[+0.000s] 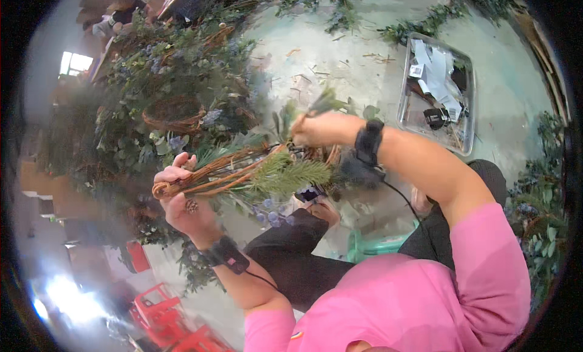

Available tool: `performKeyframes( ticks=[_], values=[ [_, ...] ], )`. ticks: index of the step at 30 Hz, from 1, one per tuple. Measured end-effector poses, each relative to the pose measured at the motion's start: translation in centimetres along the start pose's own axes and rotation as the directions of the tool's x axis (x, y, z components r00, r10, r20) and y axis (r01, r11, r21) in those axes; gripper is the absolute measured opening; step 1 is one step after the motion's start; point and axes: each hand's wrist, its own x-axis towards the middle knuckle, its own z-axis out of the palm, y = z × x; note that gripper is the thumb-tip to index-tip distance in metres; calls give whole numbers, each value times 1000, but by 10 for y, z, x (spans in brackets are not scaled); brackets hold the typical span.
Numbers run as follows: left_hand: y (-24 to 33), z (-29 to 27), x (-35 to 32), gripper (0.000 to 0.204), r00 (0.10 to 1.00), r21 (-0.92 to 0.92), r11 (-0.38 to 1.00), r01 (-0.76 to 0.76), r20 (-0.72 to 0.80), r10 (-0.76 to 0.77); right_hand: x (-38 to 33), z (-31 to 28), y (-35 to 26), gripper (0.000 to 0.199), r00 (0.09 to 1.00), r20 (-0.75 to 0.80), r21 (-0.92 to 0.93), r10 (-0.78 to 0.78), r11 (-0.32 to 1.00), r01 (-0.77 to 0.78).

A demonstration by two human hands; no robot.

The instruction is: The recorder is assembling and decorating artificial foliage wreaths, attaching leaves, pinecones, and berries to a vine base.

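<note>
Left hand (185,215) pinches the near, lower-left end of a twig wreath (218,170); right hand (313,130), blurred, meets its far end, grip indeterminable. The wreath, held above the lap, slants nearly edge-on, long axis rising rightward. Beyond: foliage pile (182,85), left; plastic bin (416,112), right.

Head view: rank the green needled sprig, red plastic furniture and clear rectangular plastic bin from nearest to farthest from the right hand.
From the right hand:
1. Green needled sprig, just below it.
2. Clear rectangular plastic bin, off to the right.
3. Red plastic furniture, far at lower left.
</note>
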Motion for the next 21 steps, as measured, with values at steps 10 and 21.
performKeyframes(
  ticks=[10,21],
  values=[
    [-12,8,11,31,997,1,1000,2,75,-2,20,1,50,21,968,250,254,31,963,-96],
    [-9,-12,10,29,999,42,999,17,48,-19,-13,14,56,18,971,-227,462,75,886,40]
  ],
)
